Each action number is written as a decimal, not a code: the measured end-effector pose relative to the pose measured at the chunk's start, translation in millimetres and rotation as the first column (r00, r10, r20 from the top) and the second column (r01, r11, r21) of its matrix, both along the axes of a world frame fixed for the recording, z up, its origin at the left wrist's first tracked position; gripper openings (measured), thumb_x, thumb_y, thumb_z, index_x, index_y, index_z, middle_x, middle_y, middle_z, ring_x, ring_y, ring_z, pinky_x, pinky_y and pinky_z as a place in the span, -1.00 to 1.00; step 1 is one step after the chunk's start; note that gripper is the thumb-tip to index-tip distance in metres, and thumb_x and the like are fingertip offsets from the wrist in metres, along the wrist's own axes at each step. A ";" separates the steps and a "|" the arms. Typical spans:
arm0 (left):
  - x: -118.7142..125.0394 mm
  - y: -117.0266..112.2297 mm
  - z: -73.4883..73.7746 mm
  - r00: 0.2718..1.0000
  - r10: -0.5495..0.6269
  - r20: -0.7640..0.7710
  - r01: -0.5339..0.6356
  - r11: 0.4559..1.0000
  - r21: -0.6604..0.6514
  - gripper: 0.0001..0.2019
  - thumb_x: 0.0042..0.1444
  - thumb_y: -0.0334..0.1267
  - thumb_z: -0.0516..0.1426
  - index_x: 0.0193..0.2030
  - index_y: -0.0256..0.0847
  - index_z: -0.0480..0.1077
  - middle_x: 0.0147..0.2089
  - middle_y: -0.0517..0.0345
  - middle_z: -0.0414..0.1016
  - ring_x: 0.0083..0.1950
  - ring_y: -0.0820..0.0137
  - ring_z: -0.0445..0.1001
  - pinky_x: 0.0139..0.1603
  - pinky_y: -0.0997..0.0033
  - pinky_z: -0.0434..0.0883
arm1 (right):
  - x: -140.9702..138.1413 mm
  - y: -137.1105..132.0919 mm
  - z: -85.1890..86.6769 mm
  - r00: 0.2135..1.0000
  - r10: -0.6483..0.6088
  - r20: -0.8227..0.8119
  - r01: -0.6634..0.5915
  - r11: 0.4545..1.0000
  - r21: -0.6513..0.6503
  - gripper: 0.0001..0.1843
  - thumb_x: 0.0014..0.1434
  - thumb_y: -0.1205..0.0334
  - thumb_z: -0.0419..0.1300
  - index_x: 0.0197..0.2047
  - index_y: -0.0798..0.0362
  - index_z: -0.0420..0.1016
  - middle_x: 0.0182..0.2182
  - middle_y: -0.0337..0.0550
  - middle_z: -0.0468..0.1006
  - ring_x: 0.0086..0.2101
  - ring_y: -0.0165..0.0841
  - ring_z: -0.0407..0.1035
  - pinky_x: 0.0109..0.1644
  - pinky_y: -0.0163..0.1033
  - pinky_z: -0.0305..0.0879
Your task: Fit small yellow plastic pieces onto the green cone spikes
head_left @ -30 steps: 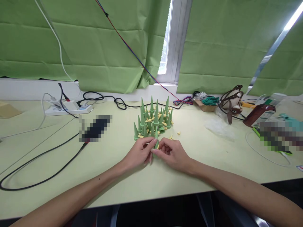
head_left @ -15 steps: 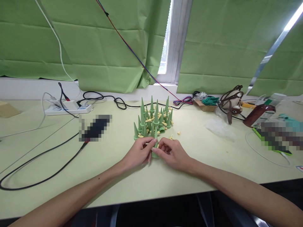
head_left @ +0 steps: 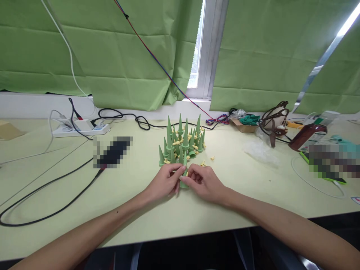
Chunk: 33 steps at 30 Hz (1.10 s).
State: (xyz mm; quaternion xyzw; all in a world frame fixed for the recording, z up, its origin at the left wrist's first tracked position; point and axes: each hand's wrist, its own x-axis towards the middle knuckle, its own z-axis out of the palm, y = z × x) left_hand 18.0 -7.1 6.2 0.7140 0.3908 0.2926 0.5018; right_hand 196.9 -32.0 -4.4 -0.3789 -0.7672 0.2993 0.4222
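A cluster of upright green cones (head_left: 182, 144) with small yellow pegs among them stands at the middle of the pale table (head_left: 140, 210). Just in front of it, both my hands meet around one green cone (head_left: 184, 178). My left hand (head_left: 164, 183) pinches that cone from the left, fingers curled. My right hand (head_left: 204, 182) pinches it from the right, with a small yellow peg at the fingertips. A few loose yellow pegs (head_left: 206, 161) lie right of the cluster.
A white power strip (head_left: 81, 129) and black cables (head_left: 50, 187) lie to the left. At the right are a cardboard tray (head_left: 244, 125), a brown strap bundle (head_left: 274, 123), a clear plastic bag (head_left: 260, 152) and a brown bottle (head_left: 308, 135). Green curtains hang behind.
Hardly anything has changed; my fingers have shifted slightly on the cone, which stays between both hands.
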 end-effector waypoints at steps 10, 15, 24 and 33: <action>1.0 -0.6 2.8 1.000 -0.004 -0.017 0.003 1.000 -0.025 -0.52 0.28 0.16 0.02 -0.43 -0.24 0.31 -0.74 0.34 0.21 -0.75 0.57 0.14 -0.70 0.58 0.06 | 0.3 -1.5 1.0 0.999 0.025 0.037 -0.025 1.000 0.009 -0.68 0.29 0.15 0.18 -0.44 0.04 0.20 -0.61 -0.39 0.24 -0.59 -0.52 0.09 -0.48 -0.37 0.05; 1.3 -0.6 3.3 1.000 -0.007 -0.014 0.006 1.000 -0.025 -0.52 0.27 0.16 0.03 -0.43 -0.23 0.32 -0.75 0.34 0.20 -0.76 0.55 0.15 -0.71 0.57 0.05 | 0.0 -0.9 0.8 0.998 0.027 0.050 -0.026 1.000 -0.002 -0.69 0.29 0.14 0.18 -0.44 0.03 0.22 -0.60 -0.37 0.25 -0.58 -0.50 0.11 -0.48 -0.36 0.06; 1.5 -1.7 2.3 1.000 -0.001 -0.014 0.000 0.999 -0.040 -0.53 0.29 0.14 0.02 -0.43 -0.23 0.28 -0.73 0.32 0.25 -0.75 0.56 0.14 -0.70 0.58 0.07 | 2.1 -0.7 1.2 1.000 0.012 0.024 -0.012 1.000 -0.017 -0.68 0.26 0.10 0.23 -0.43 0.04 0.26 -0.62 -0.40 0.23 -0.59 -0.52 0.09 -0.47 -0.37 0.09; -2.0 -2.2 9.4 1.000 0.018 -0.011 -0.018 1.000 0.011 -0.62 0.29 0.04 0.07 -0.40 -0.22 0.31 -0.71 0.33 0.26 -0.71 0.53 0.21 -0.65 0.55 0.16 | 14.5 7.2 3.6 0.998 -0.028 0.056 0.025 0.998 0.053 -0.62 0.26 -0.03 0.21 -0.46 0.06 0.34 -0.64 -0.37 0.24 -0.59 -0.50 0.05 -0.49 -0.35 0.06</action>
